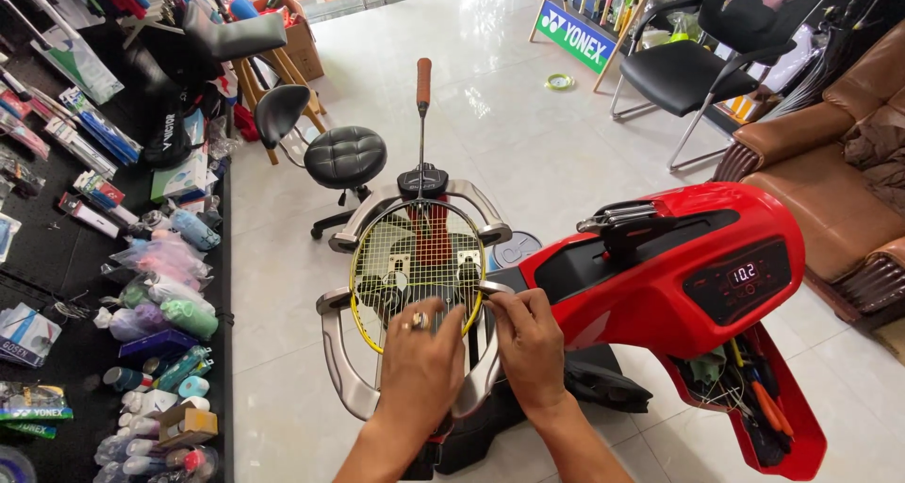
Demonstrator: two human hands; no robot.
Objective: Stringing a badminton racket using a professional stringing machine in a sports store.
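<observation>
Badminton racket (416, 247) lies clamped flat in the silver cradle (344, 389) of the red stringing machine (679, 276), handle pointing away. Left hand (421, 365) rests on the near strings, fingers curled; grip unclear. Right hand (530, 342) pinches the frame's near right rim.

We see a small dark screen (744, 276) (red digits) on the red machine (679, 266); a green-blue sign (575, 35) stands on the floor.

Racket (415, 257) on stringing machine (660, 276), stool (347, 158) behind.
</observation>
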